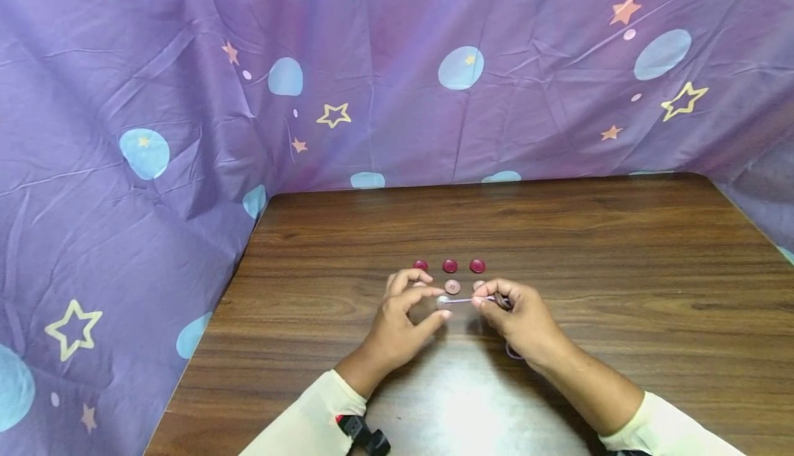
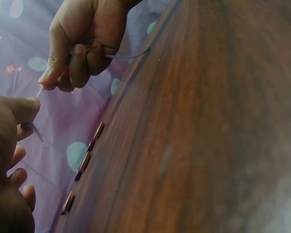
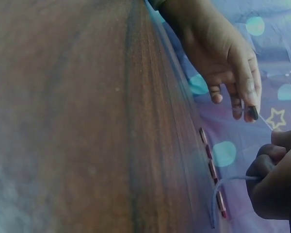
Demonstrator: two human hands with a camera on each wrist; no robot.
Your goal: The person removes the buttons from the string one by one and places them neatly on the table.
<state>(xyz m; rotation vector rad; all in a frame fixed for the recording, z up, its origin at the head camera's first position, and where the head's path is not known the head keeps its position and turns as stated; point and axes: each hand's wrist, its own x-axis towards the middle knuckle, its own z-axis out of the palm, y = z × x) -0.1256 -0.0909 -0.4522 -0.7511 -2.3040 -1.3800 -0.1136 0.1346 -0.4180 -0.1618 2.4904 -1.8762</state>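
My left hand [image 1: 400, 322] pinches a small button [image 3: 253, 112] by its edge between thumb and index finger, the other fingers spread. It looks pale in the head view and dark in the right wrist view. A thin lilac cord [image 1: 459, 300] runs taut from this button to my right hand [image 1: 524, 318], whose thumb and index finger pinch it. Within the right hand's curled fingers shows a dark brown piece [image 1: 501, 299], its kind unclear. The cord's loose tail [image 3: 228, 178] hangs below that hand. A short cord end [image 2: 37, 132] sticks out beyond the left fingers.
Behind the hands, three dark red buttons [image 1: 449, 266] lie in a row on the wooden table [image 1: 347, 235]. Closer in is a row of pink buttons [image 1: 453, 287], the outer ones partly covered by the fingers. A purple patterned cloth [image 1: 397, 84] hangs behind the table.
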